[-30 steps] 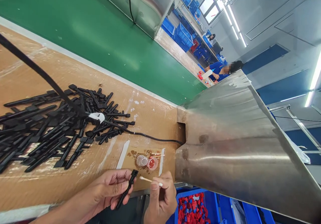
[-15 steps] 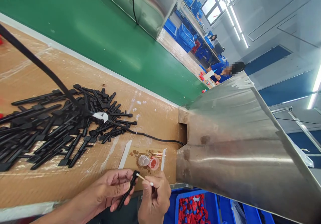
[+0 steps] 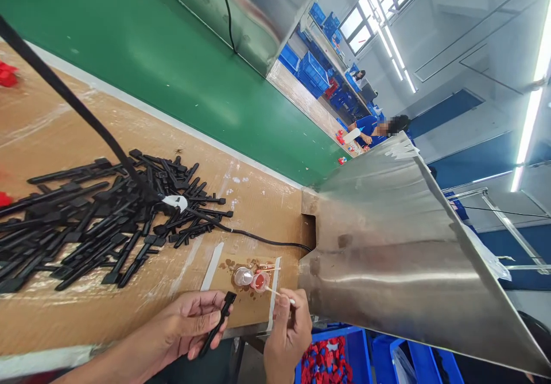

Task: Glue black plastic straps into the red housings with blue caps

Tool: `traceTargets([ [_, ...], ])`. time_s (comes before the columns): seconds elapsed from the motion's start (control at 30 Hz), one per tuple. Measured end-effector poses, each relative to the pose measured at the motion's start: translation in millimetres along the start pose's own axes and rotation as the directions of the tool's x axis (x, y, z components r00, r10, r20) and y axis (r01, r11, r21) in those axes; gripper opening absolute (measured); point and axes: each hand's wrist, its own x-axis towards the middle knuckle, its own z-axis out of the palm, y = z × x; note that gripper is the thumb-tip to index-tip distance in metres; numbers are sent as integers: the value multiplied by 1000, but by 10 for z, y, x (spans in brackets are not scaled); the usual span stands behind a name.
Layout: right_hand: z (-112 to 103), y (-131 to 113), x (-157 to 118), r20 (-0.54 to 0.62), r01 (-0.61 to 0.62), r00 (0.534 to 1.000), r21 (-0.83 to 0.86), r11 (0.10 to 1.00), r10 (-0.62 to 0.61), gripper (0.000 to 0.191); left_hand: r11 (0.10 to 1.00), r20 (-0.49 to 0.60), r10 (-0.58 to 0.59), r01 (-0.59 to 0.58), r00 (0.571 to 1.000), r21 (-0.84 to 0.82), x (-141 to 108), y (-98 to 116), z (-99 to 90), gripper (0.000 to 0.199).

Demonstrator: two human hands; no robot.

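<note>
In my left hand (image 3: pixel 196 324) is a black plastic part (image 3: pixel 218 322), a slim bar with a squarish head, its head pointing up and away. My right hand (image 3: pixel 290 329) pinches a cotton swab (image 3: pixel 275 293). The swab's far tip reaches the rim of a small cup of red liquid (image 3: pixel 260 282); whether it dips in I cannot tell. Beside that cup stands a clear small cup (image 3: pixel 243 276). More swabs (image 3: pixel 269 267) lie behind the cups. A big pile of similar black parts (image 3: pixel 99 217) covers the left of the cardboard-topped bench (image 3: pixel 253 200).
A black cable (image 3: pixel 258 235) crosses the bench into a slot in the metal panel (image 3: pixel 379 246) on the right. Below is a blue bin (image 3: pixel 361 355) of red and blue pieces. A green panel (image 3: pixel 172 85) runs along the back; a person in blue (image 3: pixel 374 137) sits beyond.
My right hand has moved right, taking the swab from the black part's head to the red liquid cup. My left hand keeps hold of the part. The view has shifted slightly.
</note>
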Motion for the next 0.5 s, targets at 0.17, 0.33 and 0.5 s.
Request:
traceTargets([
  [0.17,78,232,16,111,14,994,-50,999,-8,29,999,12,38,-38,999,-15,92,-136,-116,43],
  [0.33,106,411,-118,30,-165,986,-46,985,167,33,998,17,62,-62,998,-24,169,-237,-199,37],
  [0.5,-38,406,-91,-248,-268,932,17,963,264,47,997,57,75,-74,996,-18,171,-132,-62,37],
])
